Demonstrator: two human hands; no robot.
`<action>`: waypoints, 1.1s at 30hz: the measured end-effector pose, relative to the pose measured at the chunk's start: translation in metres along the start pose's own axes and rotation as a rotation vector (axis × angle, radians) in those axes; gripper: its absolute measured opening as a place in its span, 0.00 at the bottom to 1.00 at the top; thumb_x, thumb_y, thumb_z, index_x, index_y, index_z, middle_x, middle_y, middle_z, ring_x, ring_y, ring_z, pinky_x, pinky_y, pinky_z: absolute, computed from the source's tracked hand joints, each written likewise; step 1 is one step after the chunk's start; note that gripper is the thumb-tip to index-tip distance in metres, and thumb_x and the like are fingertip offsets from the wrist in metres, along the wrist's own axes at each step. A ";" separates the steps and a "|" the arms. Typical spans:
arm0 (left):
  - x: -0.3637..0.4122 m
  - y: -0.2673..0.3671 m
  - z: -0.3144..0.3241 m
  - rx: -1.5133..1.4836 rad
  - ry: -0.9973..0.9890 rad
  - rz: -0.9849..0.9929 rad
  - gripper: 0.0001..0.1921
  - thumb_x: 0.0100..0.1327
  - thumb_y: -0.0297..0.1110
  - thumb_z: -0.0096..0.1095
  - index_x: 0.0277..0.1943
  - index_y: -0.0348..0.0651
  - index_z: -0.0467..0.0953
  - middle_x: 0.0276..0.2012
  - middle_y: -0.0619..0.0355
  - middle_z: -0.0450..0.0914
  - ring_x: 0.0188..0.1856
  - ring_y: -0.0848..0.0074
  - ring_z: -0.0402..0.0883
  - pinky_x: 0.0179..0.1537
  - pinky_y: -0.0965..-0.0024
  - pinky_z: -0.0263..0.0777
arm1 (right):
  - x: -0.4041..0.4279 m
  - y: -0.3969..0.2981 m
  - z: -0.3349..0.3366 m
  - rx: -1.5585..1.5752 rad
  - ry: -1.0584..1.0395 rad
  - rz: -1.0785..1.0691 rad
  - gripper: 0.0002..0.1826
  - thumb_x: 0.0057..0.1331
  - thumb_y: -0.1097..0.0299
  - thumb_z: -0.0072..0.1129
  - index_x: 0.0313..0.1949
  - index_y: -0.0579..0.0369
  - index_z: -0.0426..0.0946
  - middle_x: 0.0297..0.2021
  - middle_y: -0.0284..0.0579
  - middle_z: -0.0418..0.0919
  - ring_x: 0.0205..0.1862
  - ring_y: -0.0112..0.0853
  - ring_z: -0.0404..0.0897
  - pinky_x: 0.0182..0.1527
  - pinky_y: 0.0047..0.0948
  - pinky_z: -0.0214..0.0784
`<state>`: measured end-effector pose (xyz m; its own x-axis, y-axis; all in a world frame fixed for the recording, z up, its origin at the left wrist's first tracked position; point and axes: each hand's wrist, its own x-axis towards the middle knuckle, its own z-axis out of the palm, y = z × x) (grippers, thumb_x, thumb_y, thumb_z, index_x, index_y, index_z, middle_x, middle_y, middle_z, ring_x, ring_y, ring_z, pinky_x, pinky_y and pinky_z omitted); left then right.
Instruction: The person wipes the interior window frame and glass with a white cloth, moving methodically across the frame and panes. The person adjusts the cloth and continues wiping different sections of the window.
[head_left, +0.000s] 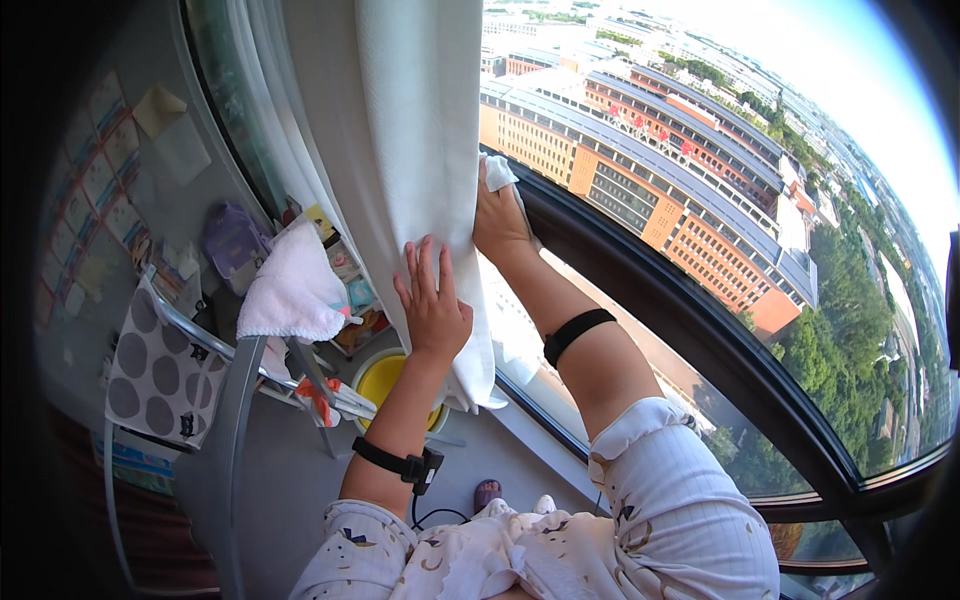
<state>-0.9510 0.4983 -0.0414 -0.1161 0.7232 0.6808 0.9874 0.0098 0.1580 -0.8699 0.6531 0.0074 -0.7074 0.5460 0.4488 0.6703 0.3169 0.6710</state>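
A white curtain (420, 112) hangs down in front of me. My left hand (435, 304) lies flat on its lower part with the fingers spread, holding nothing. Just right of the curtain's edge, my right hand (499, 214) is closed on a white cloth (500, 172), which shows above the thumb side and along the hand's right edge. That hand is at the dark window frame (600, 229), partly behind the curtain's edge; its fingertips are hidden. The window pane beyond shows buildings and trees far below.
At the left stands a metal drying rack (195, 326) with a dotted cloth (161, 367). A pink towel (296, 289) hangs over a grey metal frame (236, 420). A yellow basin (381, 379) is on the floor below the curtain, near a purple bag (234, 244) and a crowded shelf.
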 end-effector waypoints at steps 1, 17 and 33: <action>0.000 -0.002 -0.001 0.009 0.000 -0.002 0.40 0.51 0.23 0.60 0.71 0.41 0.57 0.73 0.45 0.52 0.77 0.47 0.47 0.68 0.34 0.48 | 0.003 0.000 0.003 0.040 0.050 -0.013 0.34 0.70 0.58 0.41 0.71 0.66 0.58 0.74 0.58 0.49 0.75 0.52 0.49 0.71 0.54 0.42; -0.045 0.205 -0.016 -0.462 0.099 0.314 0.42 0.51 0.23 0.59 0.72 0.40 0.56 0.72 0.43 0.54 0.77 0.45 0.45 0.70 0.37 0.42 | -0.286 0.127 -0.059 -0.159 0.104 0.069 0.32 0.70 0.53 0.44 0.73 0.39 0.59 0.76 0.31 0.48 0.78 0.33 0.44 0.74 0.39 0.43; -0.162 0.435 -0.077 -0.850 -0.002 0.641 0.40 0.53 0.21 0.55 0.72 0.42 0.56 0.73 0.48 0.54 0.78 0.49 0.46 0.72 0.41 0.38 | -0.676 0.268 -0.175 -0.112 -0.150 0.637 0.47 0.59 0.41 0.63 0.71 0.51 0.57 0.75 0.45 0.52 0.73 0.43 0.57 0.65 0.52 0.58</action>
<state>-0.5109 0.3324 -0.0279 0.3999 0.4236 0.8128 0.4647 -0.8581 0.2186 -0.2517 0.2335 -0.0134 -0.1365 0.7047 0.6963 0.9142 -0.1812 0.3626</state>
